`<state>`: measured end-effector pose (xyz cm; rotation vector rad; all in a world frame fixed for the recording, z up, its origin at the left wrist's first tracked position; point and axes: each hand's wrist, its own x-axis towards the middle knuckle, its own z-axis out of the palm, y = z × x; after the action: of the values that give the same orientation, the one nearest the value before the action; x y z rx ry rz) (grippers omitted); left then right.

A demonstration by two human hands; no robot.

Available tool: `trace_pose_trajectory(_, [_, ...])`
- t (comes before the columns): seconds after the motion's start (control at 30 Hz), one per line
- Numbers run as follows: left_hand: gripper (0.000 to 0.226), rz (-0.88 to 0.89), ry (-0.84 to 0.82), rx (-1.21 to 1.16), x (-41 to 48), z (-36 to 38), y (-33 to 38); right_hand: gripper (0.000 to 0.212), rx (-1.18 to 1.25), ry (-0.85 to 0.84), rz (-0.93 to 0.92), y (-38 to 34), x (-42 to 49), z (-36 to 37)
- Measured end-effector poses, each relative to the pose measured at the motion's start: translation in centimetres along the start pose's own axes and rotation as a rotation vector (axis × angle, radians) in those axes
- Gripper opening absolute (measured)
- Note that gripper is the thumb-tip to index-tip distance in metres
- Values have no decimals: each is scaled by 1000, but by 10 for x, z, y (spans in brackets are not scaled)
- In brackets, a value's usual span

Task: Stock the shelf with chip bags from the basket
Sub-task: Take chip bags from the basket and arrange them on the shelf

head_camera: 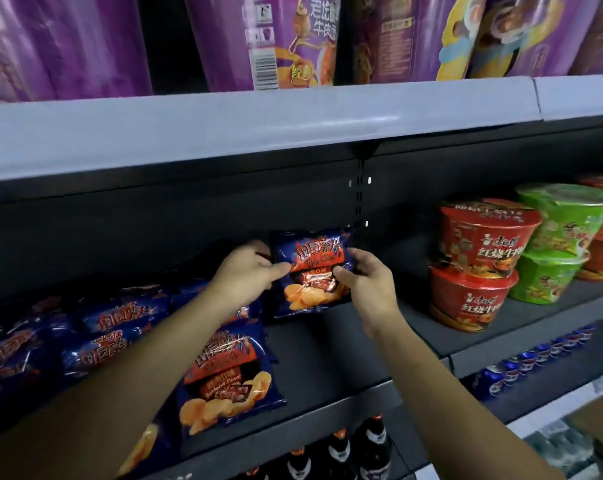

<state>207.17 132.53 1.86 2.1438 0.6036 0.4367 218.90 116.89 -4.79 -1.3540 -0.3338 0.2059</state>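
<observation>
Bag (313,258) stands upright between both hands, long axis vertical, printed front toward the camera, low at the back of the shelf (331,344). Left hand (246,271) pinches its left edge with the thumb on the front; right hand (365,282) pinches the right edge likewise. Both forearms stretch forward. More bags (227,372) lie left, and noodle bowls (476,258) stand to the right.

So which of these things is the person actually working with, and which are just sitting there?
Part of the job:
chip bag, held upright by the left hand and right hand
stocked chip bags beside it
dark shelf they stand on

Just there:
red noodle bowls, green noodle bowls
purple packs above
bottles and blue cans below
</observation>
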Motion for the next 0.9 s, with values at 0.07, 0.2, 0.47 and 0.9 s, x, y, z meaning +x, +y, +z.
trace_pose_trajectory(0.07, [36, -48, -25, 97, 22, -1, -4, 44, -25, 7, 4, 10, 21, 6])
trace_pose_trajectory(0.2, [43, -43, -28, 357, 50, 4, -16, 43, -24, 24, 34, 31, 52, 20])
trace_pose_trajectory(0.47, [18, 187, -10, 683, 55, 5, -37, 41, -109, 58, 83, 76, 79, 43])
trace_pose_trajectory(0.9, [13, 289, -41, 570, 44, -11, -42, 46, -100, 15, 65, 71, 68, 50])
